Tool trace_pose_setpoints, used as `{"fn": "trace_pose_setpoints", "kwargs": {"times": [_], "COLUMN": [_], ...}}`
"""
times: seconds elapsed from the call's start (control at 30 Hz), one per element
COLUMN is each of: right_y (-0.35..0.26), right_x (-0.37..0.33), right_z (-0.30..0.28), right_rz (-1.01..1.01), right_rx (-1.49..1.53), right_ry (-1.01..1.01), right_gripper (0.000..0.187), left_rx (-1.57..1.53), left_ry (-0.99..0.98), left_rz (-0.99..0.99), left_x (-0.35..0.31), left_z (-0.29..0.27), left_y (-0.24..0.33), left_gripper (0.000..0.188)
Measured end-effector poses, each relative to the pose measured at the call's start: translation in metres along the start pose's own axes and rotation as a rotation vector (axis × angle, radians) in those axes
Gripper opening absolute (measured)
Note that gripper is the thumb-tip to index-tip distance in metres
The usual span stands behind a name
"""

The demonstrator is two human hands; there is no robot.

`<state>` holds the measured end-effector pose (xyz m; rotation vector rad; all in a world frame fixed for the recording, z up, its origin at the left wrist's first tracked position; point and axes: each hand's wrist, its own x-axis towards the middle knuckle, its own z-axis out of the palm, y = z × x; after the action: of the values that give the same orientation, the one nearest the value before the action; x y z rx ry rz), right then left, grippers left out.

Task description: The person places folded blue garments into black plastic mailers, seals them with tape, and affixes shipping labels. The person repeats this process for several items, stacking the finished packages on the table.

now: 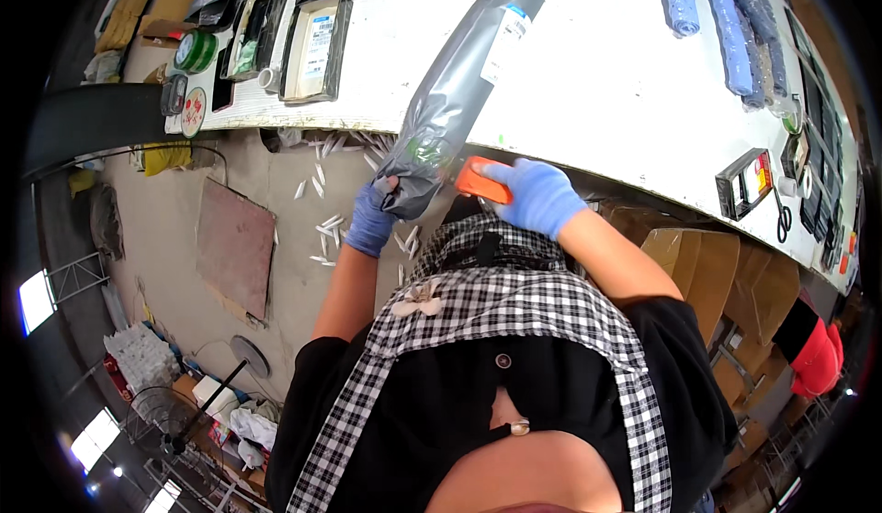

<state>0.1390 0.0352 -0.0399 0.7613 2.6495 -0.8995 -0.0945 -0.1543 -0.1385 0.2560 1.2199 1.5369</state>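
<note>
A long grey plastic mailing bag (450, 100) lies slantwise over the near edge of the white table, with a white label (505, 45) toward its far end. My left hand (369, 221), in a blue glove, is closed on the bag's gathered near end, just off the table edge. My right hand (544, 199), also in a blue glove, grips an orange block-shaped hand tool (483, 180) close to the bag's right side. The tool's exact kind does not show, and its far side is hidden. A small gap seems to separate it from the bag.
On the white table (606, 81), open boxes (314, 49) and green tape (195, 51) stand at left. Blue bubble-wrapped rolls (729, 35) and black scissors (783, 214) lie at right. White slips (331, 228) litter the floor. Cardboard boxes (684, 260) stand under the table.
</note>
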Motion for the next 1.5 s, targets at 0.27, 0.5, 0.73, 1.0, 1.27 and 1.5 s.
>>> {"fn": "trace_pose_setpoints", "kwargs": {"times": [0.27,0.5,0.73,1.0,1.27,1.5], "right_y": [0.07,0.152,0.073,-0.026,0.031,0.126], "right_x": [-0.033,-0.014,0.021,0.13,0.125,0.074], "right_z": [0.0,-0.071,-0.052,-0.009,-0.047,-0.229], "right_rz": [0.149,0.32,0.011,0.083,-0.302,-0.507], "right_rx": [1.104,1.119,0.296,2.051,2.048,1.578], "right_ry": [-0.163,0.455,0.901,0.109,0.115,0.51], "right_gripper": [0.054,0.066,0.066,0.059,0.072,0.079], "left_rx": [0.038,1.919,1.771,1.627,0.559,0.54], "left_ry": [0.499,0.345,0.267,0.125,-0.162,-0.611], "left_rz": [0.074,0.317,0.359,0.349,-0.275,0.172], "left_x": [0.002,0.043,0.038,0.001,0.057,0.162], "left_z": [-0.039,0.123,0.082,0.089,0.072,0.265], "left_y": [0.019,0.091,0.096,0.091,0.092,0.136], "left_gripper": [0.05,0.101,0.114,0.1,0.078,0.074]}}
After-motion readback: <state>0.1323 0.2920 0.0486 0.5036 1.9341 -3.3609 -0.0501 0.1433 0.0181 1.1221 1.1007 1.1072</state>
